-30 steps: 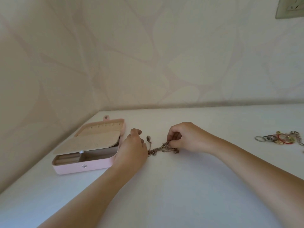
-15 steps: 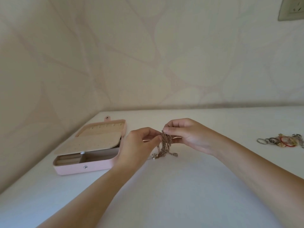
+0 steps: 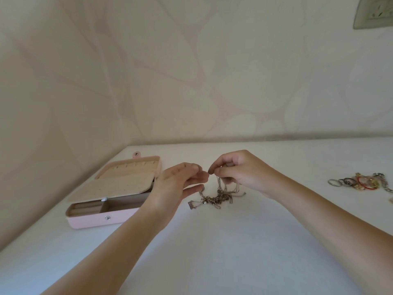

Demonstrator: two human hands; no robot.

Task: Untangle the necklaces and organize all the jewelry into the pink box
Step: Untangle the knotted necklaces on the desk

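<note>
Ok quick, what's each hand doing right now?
Left hand: open, holding nothing visible.
Right hand: pinching the tangled necklaces.

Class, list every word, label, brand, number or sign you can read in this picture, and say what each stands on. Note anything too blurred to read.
No text here can be read.
Wall plate, top right: faint marks, too blurred to read.
Pink box: plain metal snaps only, no lettering visible.
Tangled necklaces and jewelry pile: charms too small to show any writing.
</note>
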